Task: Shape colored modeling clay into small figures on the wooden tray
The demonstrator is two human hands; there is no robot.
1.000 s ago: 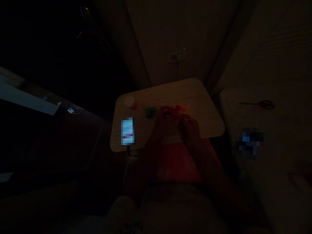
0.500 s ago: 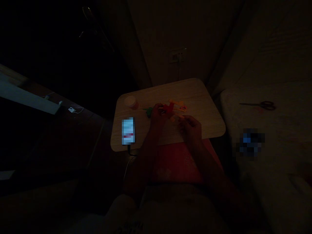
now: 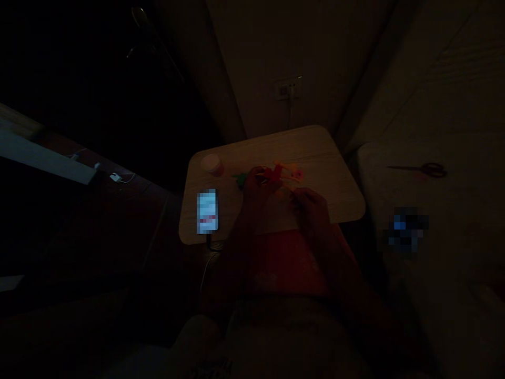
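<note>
The light is very dim. My left hand is closed around the near side of a red plastic-looking figure, whose exact kind I cannot make out. Yellow-orange limb-like parts stick out from it to the right. The fingertips of my right hand pinch the end of a thin yellow-orange part at the figure's lower right. Just left of my left hand lies a small green piece, partly hidden by the fingers.
The small wood-grain table also bears a pale lidded tub and a lit, blurred phone with a cable. Scissors and a blurred dark item lie on the pale surface to the right. A wall socket is behind.
My right hand has turned slightly, its fingertips now darker and lower over the thin part. My left hand stays on the red figure. The view has dimmed somewhat.
</note>
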